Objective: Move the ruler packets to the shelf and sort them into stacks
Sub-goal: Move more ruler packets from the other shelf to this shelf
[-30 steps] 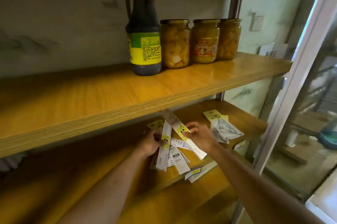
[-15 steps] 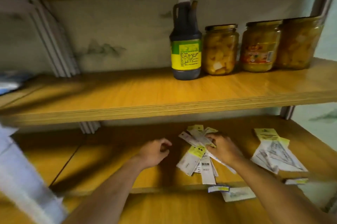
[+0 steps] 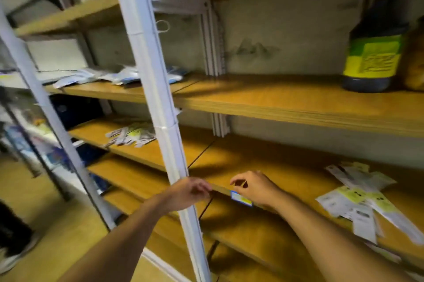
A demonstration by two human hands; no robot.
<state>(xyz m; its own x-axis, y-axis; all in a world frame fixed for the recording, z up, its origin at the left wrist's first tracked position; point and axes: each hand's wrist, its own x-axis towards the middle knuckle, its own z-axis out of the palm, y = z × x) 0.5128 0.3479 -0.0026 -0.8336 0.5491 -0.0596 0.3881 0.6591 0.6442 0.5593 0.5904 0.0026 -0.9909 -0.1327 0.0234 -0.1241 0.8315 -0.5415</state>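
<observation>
Both hands hold nothing: left hand (image 3: 191, 191) and right hand (image 3: 254, 186) loosely curled. Reach to the far-left packets (image 3: 130, 136); gather them squarely.

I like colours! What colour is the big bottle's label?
Green and yellow, on the dark bottle, seen in the head view.

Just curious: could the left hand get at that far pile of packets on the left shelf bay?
Probably yes: the left hand holds nothing, and open shelf leads past the white post to the far pile.
</observation>
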